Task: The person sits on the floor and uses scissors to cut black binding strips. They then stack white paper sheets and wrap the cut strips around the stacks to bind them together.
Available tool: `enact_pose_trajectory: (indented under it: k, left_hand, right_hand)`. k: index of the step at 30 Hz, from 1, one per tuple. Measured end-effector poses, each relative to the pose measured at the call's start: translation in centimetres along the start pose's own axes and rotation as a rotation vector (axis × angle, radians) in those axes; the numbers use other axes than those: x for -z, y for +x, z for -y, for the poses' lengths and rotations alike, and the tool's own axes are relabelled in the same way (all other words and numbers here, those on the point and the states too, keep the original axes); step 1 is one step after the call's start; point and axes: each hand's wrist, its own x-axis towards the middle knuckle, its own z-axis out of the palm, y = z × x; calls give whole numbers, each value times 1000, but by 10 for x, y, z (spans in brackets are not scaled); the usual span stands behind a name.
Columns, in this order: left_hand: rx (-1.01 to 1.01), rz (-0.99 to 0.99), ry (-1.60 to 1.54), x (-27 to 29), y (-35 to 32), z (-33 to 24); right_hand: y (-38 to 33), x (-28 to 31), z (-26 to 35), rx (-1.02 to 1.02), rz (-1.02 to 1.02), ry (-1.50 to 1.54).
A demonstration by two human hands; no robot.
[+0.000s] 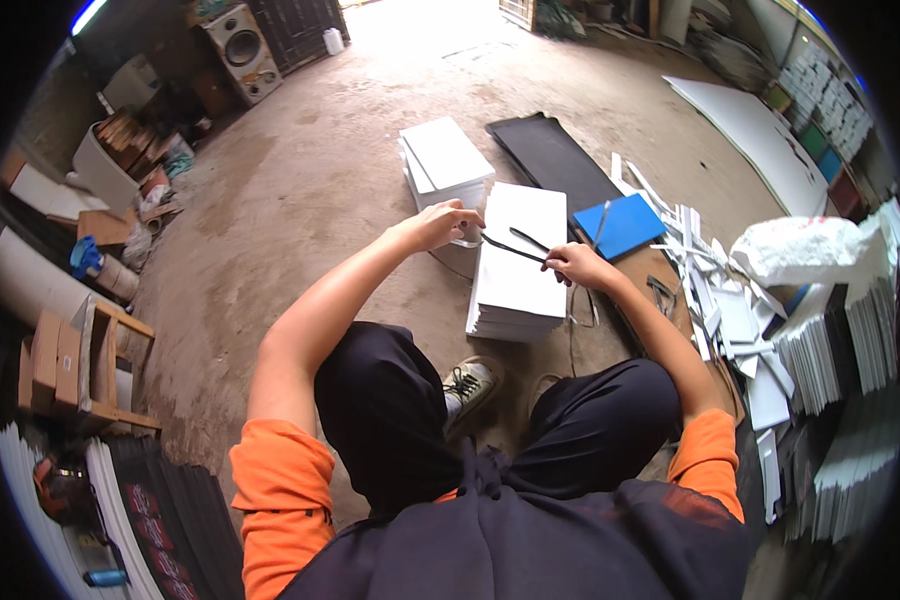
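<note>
A tall stack of white sheets [526, 215] stands on the floor in front of my knees. A thin black strap [515, 249] runs across its top between my two hands. My left hand [440, 225] is at the stack's left edge, its fingers closed at one end of the strap. Above the right side of the stack, my right hand [578, 265] pinches the strap, and a loose black end points back over the white top from its fingers. Just behind and to the left is a second white stack [447, 155].
A long black sheet [555, 160] and a blue board [620, 225] lie to the right. Beyond them are white offcuts [700, 270], a white wrapped bundle [800, 250] and upright stacked panels [810, 360]. On the left stand a wooden stool [110, 365] and cardboard boxes [52, 360].
</note>
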Motion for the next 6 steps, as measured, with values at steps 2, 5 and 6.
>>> enact_pose_trajectory:
  k: [2, 5, 6]
  left_hand:
    - [-2, 121, 33, -12, 18, -3]
    - [-68, 180, 84, -26, 41, -12]
    - [-84, 203, 78, -33, 44, -13]
  right_hand:
    - [-9, -3, -34, -83, 6, -78]
    - [-25, 0, -74, -145, -34, -237]
    - [-29, 1, -78, -221, -57, -175]
